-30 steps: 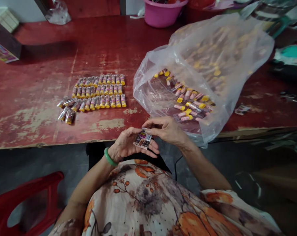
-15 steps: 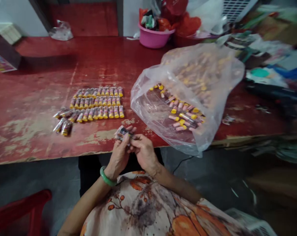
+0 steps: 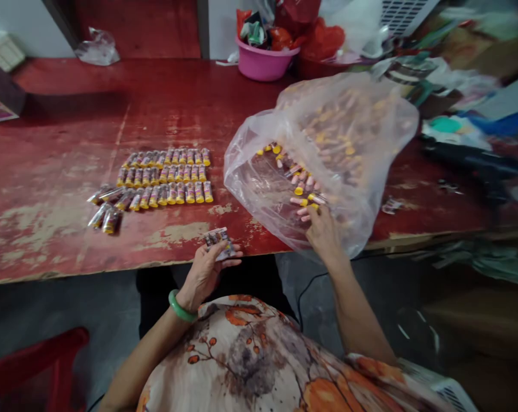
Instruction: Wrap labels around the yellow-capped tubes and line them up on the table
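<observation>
My left hand (image 3: 205, 268), with a green bangle at its wrist, holds a small stack of printed plastic sleeves (image 3: 219, 236) above the table's front edge, thumb on top. To the right, my right hand (image 3: 325, 236) reaches into the mouth of a clear plastic bag (image 3: 244, 151). Its fingers are closed at a small pink tube with a yellow cap (image 3: 299, 201); the fingertips partly hide what they pinch. Many like tubes fill the bag. Left of the bag, wrapped tubes (image 3: 171, 194) lie in three rows, with several loose ones (image 3: 111, 220) at the left end.
The red worn table (image 3: 61, 194) runs across the view. At the back stand a pink basin (image 3: 265, 63) full of odds and ends and a crumpled clear bag (image 3: 99, 48). A dark heat-gun-like tool (image 3: 465, 157) lies at right. A red stool (image 3: 39, 360) stands at lower left.
My right hand has left my left hand and moved right into the bag, onto the tubes. The left hand stays near its place, the sleeves now more fully visible.
</observation>
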Action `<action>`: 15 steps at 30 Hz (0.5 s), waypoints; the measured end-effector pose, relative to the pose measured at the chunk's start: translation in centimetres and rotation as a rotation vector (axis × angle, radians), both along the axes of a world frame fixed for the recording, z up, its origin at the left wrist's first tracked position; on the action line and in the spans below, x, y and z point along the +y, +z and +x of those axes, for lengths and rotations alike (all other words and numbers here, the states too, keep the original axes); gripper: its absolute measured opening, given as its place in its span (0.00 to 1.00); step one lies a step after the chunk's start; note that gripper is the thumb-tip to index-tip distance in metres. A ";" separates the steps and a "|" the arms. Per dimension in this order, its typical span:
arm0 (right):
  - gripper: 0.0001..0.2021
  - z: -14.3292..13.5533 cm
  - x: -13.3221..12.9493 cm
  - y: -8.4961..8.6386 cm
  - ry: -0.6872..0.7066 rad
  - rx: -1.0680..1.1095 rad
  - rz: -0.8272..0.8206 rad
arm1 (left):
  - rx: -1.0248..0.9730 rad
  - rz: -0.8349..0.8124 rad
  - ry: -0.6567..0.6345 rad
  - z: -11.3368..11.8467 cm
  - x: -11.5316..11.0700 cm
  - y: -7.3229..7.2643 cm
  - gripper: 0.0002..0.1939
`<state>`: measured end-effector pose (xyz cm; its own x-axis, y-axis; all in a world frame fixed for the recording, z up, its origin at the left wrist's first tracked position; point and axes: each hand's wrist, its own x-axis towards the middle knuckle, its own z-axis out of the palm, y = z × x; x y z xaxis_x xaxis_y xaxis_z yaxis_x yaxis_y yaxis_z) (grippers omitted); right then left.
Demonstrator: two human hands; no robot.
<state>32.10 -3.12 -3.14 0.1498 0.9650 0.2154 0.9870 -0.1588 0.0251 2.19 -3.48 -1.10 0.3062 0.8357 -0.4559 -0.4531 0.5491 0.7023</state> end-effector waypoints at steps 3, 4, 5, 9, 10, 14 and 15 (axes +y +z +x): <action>0.17 -0.1 0.2 -0.9 -0.023 -0.070 -0.003 | 0.018 0.046 -0.013 -0.5 0.4 -0.1 0.15; 0.16 -0.1 0.3 -1.1 -0.012 -0.081 0.003 | 0.039 0.068 -0.002 -0.8 0.7 -0.3 0.16; 0.15 0.0 0.4 -1.2 0.009 -0.085 0.009 | 0.059 0.091 0.011 -1.1 1.1 -0.4 0.16; 0.09 0.6 0.7 -1.2 0.098 -0.043 0.040 | 0.117 0.140 0.017 -2.4 3.8 -0.8 0.17; 0.08 0.7 0.6 -1.0 0.105 -0.028 0.043 | 0.130 0.142 0.007 -2.6 4.5 -0.8 0.18; 0.08 -0.2 0.3 0.0 0.097 0.192 0.116 | 0.173 0.154 -0.006 -3.0 7.2 -0.3 0.19; 0.09 -0.7 0.4 0.3 0.100 0.304 0.162 | 0.182 0.156 -0.014 -2.9 7.7 -0.2 0.19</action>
